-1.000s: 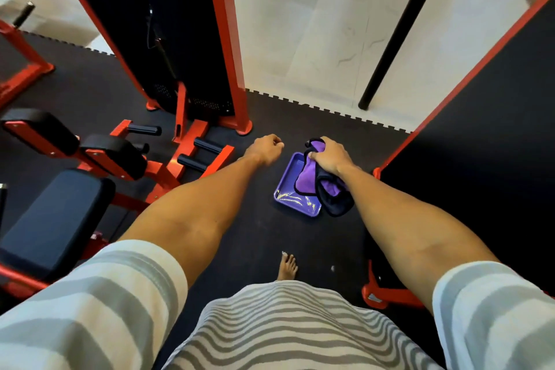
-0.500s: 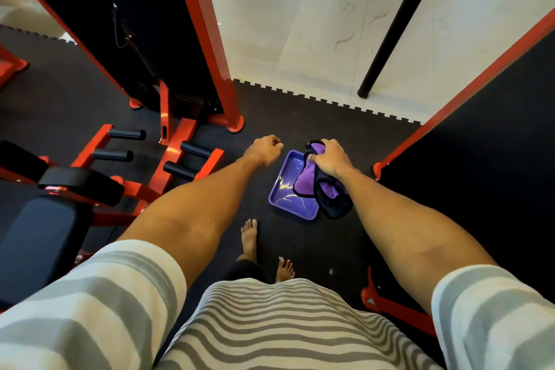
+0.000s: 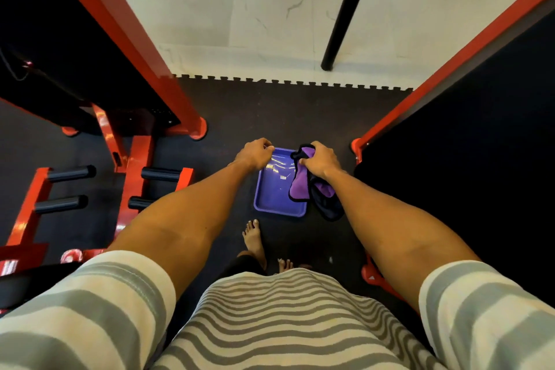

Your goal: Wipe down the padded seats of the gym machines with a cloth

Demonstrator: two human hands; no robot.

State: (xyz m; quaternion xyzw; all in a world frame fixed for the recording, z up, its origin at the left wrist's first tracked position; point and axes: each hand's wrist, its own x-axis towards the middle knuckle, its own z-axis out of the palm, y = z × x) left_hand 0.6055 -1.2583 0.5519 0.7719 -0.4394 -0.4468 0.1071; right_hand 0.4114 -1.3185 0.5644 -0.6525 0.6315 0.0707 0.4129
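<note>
Head view: purple-and-black fabric cloth [image 3: 300,189] is gripped by right hand [image 3: 319,161]; left hand [image 3: 255,153] clenched, empty; wiping judged not yet begun.

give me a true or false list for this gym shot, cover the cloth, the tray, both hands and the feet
1. The right hand grips the purple and black cloth. True.
2. The blue tray sits on a padded seat. False: it lies on the black floor mat.
3. The left hand holds a spray bottle. False: its fingers are curled and nothing shows in them.
4. The person is barefoot. True: a bare foot stands just in front of the tray.
5. The cloth is being wiped over a seat pad. False: it hangs from the right hand over the tray's right side.
</note>
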